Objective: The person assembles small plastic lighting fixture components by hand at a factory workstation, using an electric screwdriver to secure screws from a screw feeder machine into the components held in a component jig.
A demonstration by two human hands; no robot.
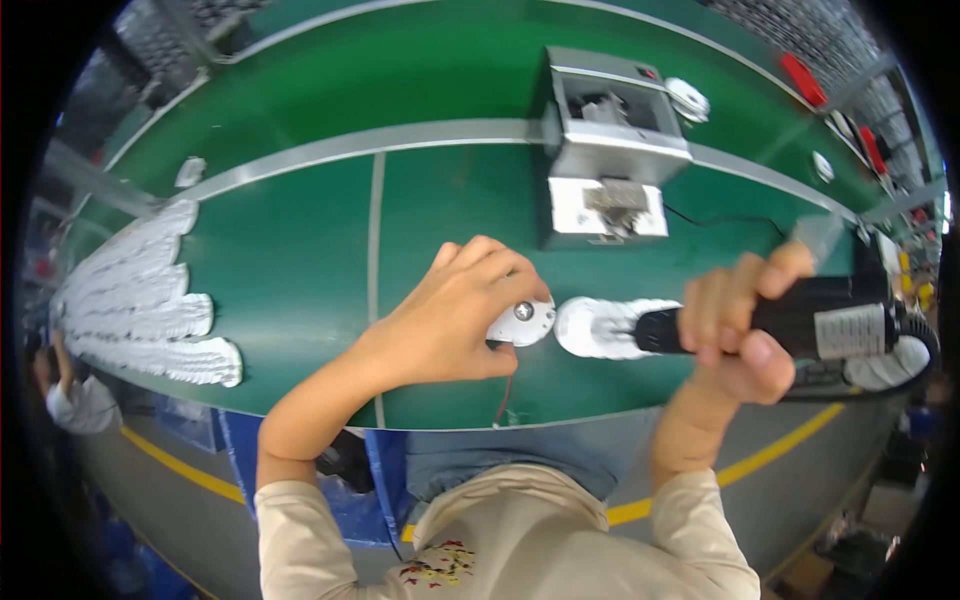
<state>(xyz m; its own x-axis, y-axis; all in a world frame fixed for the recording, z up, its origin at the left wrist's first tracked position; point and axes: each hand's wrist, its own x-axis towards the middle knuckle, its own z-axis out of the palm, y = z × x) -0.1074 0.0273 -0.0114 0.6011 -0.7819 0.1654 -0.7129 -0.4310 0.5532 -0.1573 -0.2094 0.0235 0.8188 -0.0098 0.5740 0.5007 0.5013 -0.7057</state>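
Observation:
My left hand (455,315) grips a white round part (535,326) between thumb and fingers, low over the green table. A shiny metal piece sits in the middle of this part, and a thin dark red wire (503,400) trails from beneath it toward the table's near edge. Wrapped round a black electric screwdriver (825,315), my right hand (735,320) has its fingers closed. The tool lies nearly level, its front end pointing left over a row of white round pieces (578,328). Those pieces lie just right of the held part.
A grey metal machine (620,155) stands beyond my hands. Long rows of white round pieces (150,290) cover the table's far left. Behind a metal rail runs a green belt (400,75) with a few white parts (688,100). A black cable (925,370) loops at right.

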